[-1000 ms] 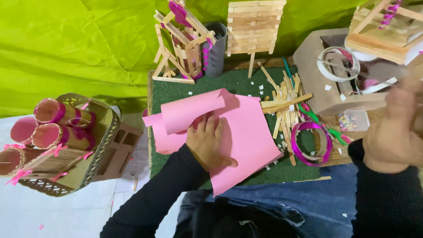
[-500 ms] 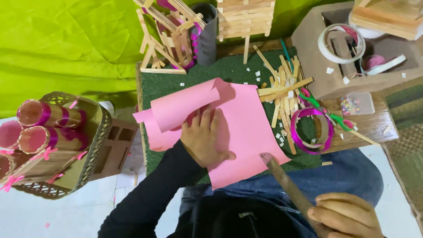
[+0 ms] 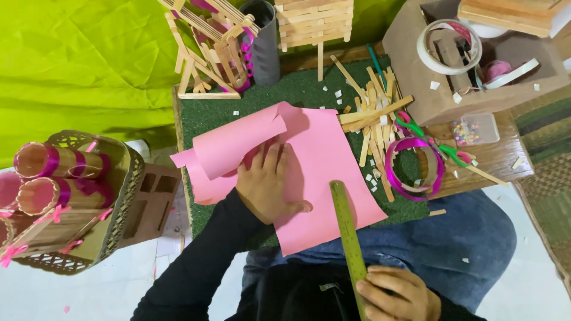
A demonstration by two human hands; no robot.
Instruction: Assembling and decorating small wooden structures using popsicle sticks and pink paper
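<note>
My left hand point(image 3: 267, 184) lies flat on a sheet of pink paper point(image 3: 324, 178) and presses it onto a green mat point(image 3: 297, 92). The paper's left end curls up into a loose roll. My right hand point(image 3: 395, 294) is low in the view, over my lap, and grips one end of a long green ruler point(image 3: 347, 232). The ruler's far end reaches over the paper's lower right part.
A pile of wooden sticks point(image 3: 372, 116), a purple ribbon ring point(image 3: 413, 166) and green-handled scissors point(image 3: 437, 145) lie right of the paper. A cardboard box point(image 3: 416, 77) with tape rolls stands at the back right. Stick models point(image 3: 208, 47) stand behind; a woven basket point(image 3: 119, 196) stands at left.
My right hand came down from the right edge of the view to my lap and now holds the ruler, pointing it up over the paper. My left hand stayed on the paper.
</note>
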